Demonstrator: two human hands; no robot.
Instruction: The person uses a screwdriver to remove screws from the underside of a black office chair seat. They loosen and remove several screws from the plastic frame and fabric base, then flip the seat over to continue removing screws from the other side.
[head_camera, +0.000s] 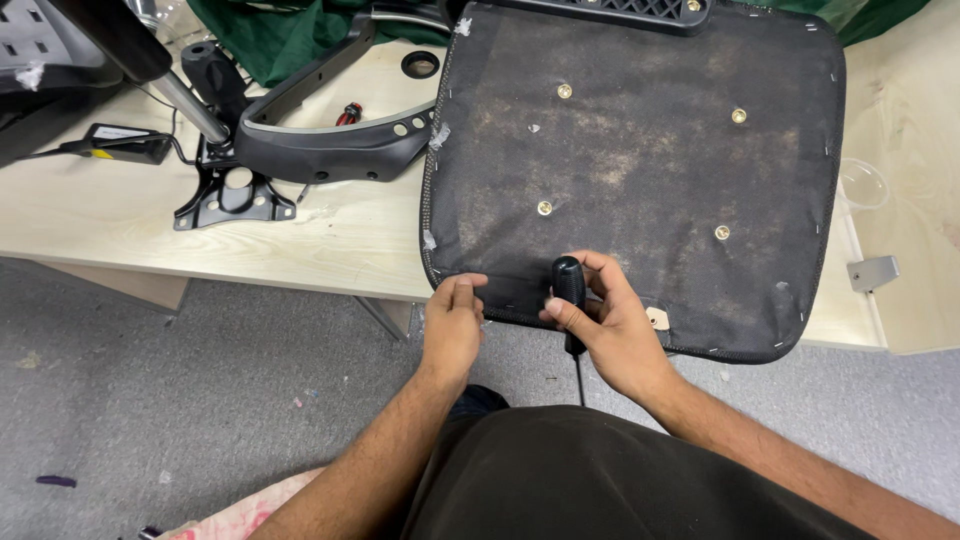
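Head view, looking down at two bare hands near the bottom middle of the frame. Right hand (610, 325) closed around a screwdriver (569, 300), fingers (600, 270) wrapped about its fat black handle, thumb along the side. Long way of the tool running up and down in the picture: handle up top, thin shaft poking out below the hand toward the lap. Just left of it, the left hand (455, 325), fingers bent and pinching the near edge of the seat pad (640, 150), holding no tool. Seat pad lying bottom side up, wide and dark and dusty, filling the upper right of the frame and hanging a little over the edge of the surface (340, 235). Four small brass screw holes (545, 208) showing in the pad, all higher in the picture than the hands, the lower-left one nearest to the screwdriver. Nothing lying between the tool and those holes, only bare dusty cloth. In the upper left, a black armrest (330, 140) and a black metal plate (235, 195) resting on the surface, well apart from the hands. Beside them a small black box with a cord (125, 143). Grey carpet floor (200, 400) below, at the lower left.
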